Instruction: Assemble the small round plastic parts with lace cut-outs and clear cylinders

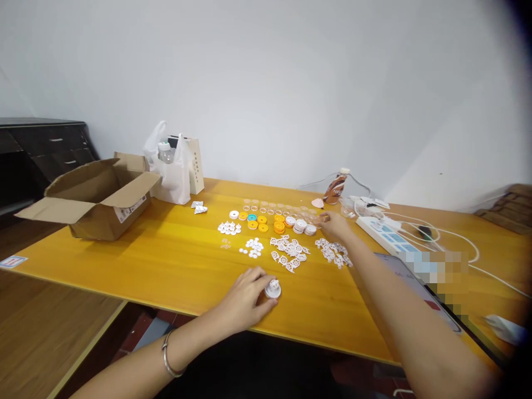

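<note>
My left hand (249,296) rests near the table's front edge, thumb and index finger closed around the rim of a white round base (273,290). A small white openwork piece stands upright on that base. My right hand (333,224) reaches forward to the right end of a row of clear plastic cups (286,210), fingertips closed at the endmost cup, which they partly hide. Before the row sit orange caps (279,228), white caps (300,225) and one blue cap (251,218). Closer in are white openwork pieces (288,249), white discs (253,247) and white knobbed pieces (229,228).
An open cardboard box (103,213) and a white plastic bag (174,180) stand left. A drink bottle (336,187) stands at the back. Right are a power strip (384,235), cables and a phone-like screen (415,288) beneath my right forearm. Tiny clear rings (225,243) lie mid-table.
</note>
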`<state>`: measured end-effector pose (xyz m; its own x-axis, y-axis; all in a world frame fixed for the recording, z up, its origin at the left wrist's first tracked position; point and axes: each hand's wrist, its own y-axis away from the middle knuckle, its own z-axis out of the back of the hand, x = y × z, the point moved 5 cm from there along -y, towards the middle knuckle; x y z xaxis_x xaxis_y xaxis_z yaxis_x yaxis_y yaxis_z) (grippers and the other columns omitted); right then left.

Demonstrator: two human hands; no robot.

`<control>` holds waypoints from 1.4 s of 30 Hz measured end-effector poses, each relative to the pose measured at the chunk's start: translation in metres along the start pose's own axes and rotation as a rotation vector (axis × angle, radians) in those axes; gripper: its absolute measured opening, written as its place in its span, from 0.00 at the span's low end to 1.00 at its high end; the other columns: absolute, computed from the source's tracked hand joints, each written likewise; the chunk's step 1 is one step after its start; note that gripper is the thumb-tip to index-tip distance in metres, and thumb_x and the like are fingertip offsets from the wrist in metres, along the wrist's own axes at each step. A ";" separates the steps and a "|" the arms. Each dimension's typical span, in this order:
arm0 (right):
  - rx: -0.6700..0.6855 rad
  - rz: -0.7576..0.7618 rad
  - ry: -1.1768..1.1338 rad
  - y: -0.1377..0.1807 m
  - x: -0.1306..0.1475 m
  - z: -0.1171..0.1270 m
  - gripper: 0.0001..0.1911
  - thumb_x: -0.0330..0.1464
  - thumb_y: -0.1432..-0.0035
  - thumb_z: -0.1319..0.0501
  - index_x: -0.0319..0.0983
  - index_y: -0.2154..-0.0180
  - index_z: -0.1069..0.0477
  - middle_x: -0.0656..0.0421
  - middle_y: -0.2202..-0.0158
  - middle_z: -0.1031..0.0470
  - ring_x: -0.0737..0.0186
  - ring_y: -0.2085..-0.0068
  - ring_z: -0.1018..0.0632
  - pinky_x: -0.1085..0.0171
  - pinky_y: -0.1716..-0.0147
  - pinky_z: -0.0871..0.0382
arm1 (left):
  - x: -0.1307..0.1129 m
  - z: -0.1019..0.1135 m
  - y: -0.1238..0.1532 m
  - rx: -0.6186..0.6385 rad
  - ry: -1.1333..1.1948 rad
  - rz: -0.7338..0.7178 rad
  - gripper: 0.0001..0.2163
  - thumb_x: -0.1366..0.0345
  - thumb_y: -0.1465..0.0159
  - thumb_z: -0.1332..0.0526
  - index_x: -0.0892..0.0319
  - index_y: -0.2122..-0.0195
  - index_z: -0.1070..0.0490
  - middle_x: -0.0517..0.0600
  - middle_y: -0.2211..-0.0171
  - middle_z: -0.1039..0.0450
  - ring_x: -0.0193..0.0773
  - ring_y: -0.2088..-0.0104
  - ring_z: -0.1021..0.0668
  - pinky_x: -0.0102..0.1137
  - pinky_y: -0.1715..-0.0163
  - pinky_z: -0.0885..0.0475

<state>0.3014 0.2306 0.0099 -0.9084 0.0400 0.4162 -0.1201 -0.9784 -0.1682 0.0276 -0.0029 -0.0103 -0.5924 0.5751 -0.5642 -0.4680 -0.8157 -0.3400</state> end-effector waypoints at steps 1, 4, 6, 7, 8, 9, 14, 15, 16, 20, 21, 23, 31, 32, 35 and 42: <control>0.000 0.007 -0.007 0.000 0.003 -0.001 0.16 0.34 0.44 0.40 0.35 0.54 0.33 0.53 0.58 0.28 0.60 0.59 0.26 0.59 0.60 0.31 | 0.000 0.000 0.000 0.000 -0.001 0.001 0.15 0.64 0.39 0.42 0.57 0.51 0.34 0.52 0.59 0.34 0.41 0.59 0.31 0.35 0.55 0.35; -0.022 0.019 -0.038 0.002 0.011 0.000 0.19 0.28 0.52 0.35 0.32 0.55 0.32 0.52 0.64 0.25 0.58 0.62 0.25 0.62 0.63 0.33 | -0.001 0.000 0.000 -0.002 -0.006 0.002 0.14 0.64 0.39 0.42 0.57 0.51 0.34 0.52 0.59 0.34 0.41 0.58 0.31 0.36 0.55 0.35; -0.048 0.019 -0.065 0.004 0.016 0.006 0.21 0.27 0.53 0.36 0.32 0.55 0.33 0.52 0.66 0.25 0.57 0.64 0.25 0.63 0.65 0.34 | 0.000 0.000 0.000 0.001 -0.005 0.004 0.15 0.64 0.39 0.42 0.57 0.51 0.34 0.52 0.58 0.34 0.41 0.58 0.31 0.36 0.55 0.35; -0.069 0.019 -0.079 0.007 0.019 0.010 0.21 0.26 0.53 0.36 0.32 0.54 0.33 0.51 0.66 0.25 0.57 0.64 0.25 0.62 0.65 0.34 | 0.000 -0.001 0.000 0.004 -0.004 0.004 0.15 0.64 0.39 0.42 0.57 0.51 0.34 0.52 0.58 0.34 0.41 0.58 0.31 0.36 0.55 0.35; -0.095 0.020 -0.094 0.011 0.022 0.015 0.21 0.26 0.53 0.37 0.32 0.54 0.34 0.51 0.66 0.26 0.56 0.64 0.25 0.62 0.65 0.34 | 0.000 -0.001 0.000 0.006 -0.001 0.005 0.16 0.64 0.39 0.42 0.57 0.50 0.35 0.52 0.58 0.34 0.41 0.58 0.31 0.36 0.55 0.35; -0.124 0.028 -0.112 0.017 0.026 0.020 0.21 0.26 0.51 0.39 0.32 0.53 0.35 0.51 0.65 0.26 0.57 0.64 0.26 0.62 0.64 0.35 | 0.000 -0.001 0.000 0.007 0.002 0.007 0.16 0.64 0.39 0.42 0.56 0.49 0.36 0.52 0.58 0.34 0.41 0.58 0.31 0.36 0.55 0.35; -0.092 0.212 -0.248 0.098 0.070 0.028 0.11 0.36 0.44 0.44 0.39 0.59 0.35 0.58 0.68 0.28 0.64 0.68 0.27 0.67 0.68 0.34 | 0.003 -0.001 -0.001 -0.018 0.053 0.038 0.15 0.64 0.40 0.41 0.58 0.52 0.36 0.52 0.59 0.33 0.42 0.58 0.31 0.36 0.56 0.35; -0.024 0.279 -0.288 0.122 0.081 0.022 0.09 0.38 0.44 0.44 0.40 0.63 0.34 0.60 0.70 0.29 0.66 0.70 0.28 0.68 0.71 0.34 | 0.004 -0.001 -0.001 -0.024 0.068 0.044 0.13 0.64 0.40 0.40 0.59 0.54 0.35 0.51 0.61 0.33 0.41 0.59 0.31 0.36 0.57 0.35; 0.111 0.392 -0.389 0.148 0.094 0.014 0.10 0.39 0.44 0.45 0.40 0.63 0.35 0.61 0.71 0.30 0.66 0.71 0.28 0.69 0.72 0.35 | 0.005 -0.001 -0.002 -0.030 0.083 0.048 0.11 0.63 0.41 0.40 0.59 0.57 0.34 0.51 0.62 0.33 0.41 0.60 0.31 0.35 0.58 0.35; 0.350 0.541 -0.477 0.221 0.117 -0.019 0.12 0.38 0.50 0.37 0.41 0.65 0.36 0.66 0.77 0.36 0.68 0.76 0.34 0.69 0.78 0.40 | 0.006 0.000 -0.004 -0.050 0.130 0.042 0.09 0.63 0.41 0.39 0.60 0.61 0.32 0.50 0.65 0.33 0.39 0.63 0.30 0.32 0.61 0.34; 0.341 0.539 -0.472 0.229 0.119 -0.025 0.10 0.37 0.49 0.38 0.40 0.67 0.35 0.66 0.78 0.37 0.68 0.76 0.35 0.69 0.78 0.41 | 0.006 0.000 -0.004 -0.052 0.141 0.040 0.08 0.63 0.41 0.40 0.60 0.61 0.31 0.50 0.66 0.33 0.38 0.63 0.30 0.31 0.62 0.34; 0.302 0.537 -0.463 0.234 0.119 -0.033 0.05 0.35 0.46 0.41 0.40 0.69 0.34 0.65 0.78 0.37 0.68 0.76 0.35 0.69 0.77 0.41 | 0.005 0.000 -0.005 -0.053 0.160 0.047 0.07 0.64 0.41 0.39 0.60 0.63 0.30 0.49 0.67 0.33 0.37 0.64 0.30 0.30 0.63 0.34; -0.083 0.445 -0.576 0.224 0.119 0.009 0.10 0.37 0.41 0.47 0.40 0.72 0.38 0.64 0.78 0.38 0.68 0.77 0.36 0.68 0.77 0.41 | 0.009 0.000 -0.002 -0.076 0.136 0.144 0.10 0.64 0.45 0.36 0.59 0.62 0.26 0.49 0.70 0.33 0.36 0.68 0.29 0.29 0.67 0.34; -0.118 0.436 -0.579 0.222 0.120 0.018 0.10 0.38 0.41 0.46 0.40 0.72 0.38 0.64 0.78 0.39 0.68 0.77 0.36 0.68 0.76 0.41 | 0.010 0.000 -0.002 -0.081 0.127 0.145 0.10 0.64 0.45 0.36 0.59 0.62 0.26 0.49 0.70 0.33 0.37 0.68 0.29 0.29 0.67 0.34; -0.027 0.461 -0.585 0.216 0.122 0.021 0.11 0.40 0.43 0.45 0.41 0.72 0.37 0.64 0.78 0.37 0.67 0.76 0.35 0.67 0.74 0.40 | 0.011 -0.001 -0.003 -0.091 0.116 0.101 0.13 0.67 0.46 0.38 0.58 0.58 0.27 0.50 0.67 0.31 0.38 0.65 0.28 0.30 0.63 0.33; 0.205 0.356 -0.922 0.207 0.111 -0.016 0.12 0.40 0.49 0.38 0.41 0.72 0.38 0.63 0.75 0.32 0.65 0.72 0.29 0.66 0.71 0.34 | 0.007 0.003 -0.002 -0.119 0.143 0.041 0.28 0.67 0.45 0.38 0.55 0.43 0.41 0.53 0.52 0.35 0.43 0.52 0.31 0.37 0.50 0.35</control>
<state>0.1695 0.0352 0.0071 -0.2037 -0.3486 0.9149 0.2477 -0.9224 -0.2963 0.0219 0.0026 -0.0111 -0.5060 0.5333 -0.6780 -0.3597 -0.8448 -0.3961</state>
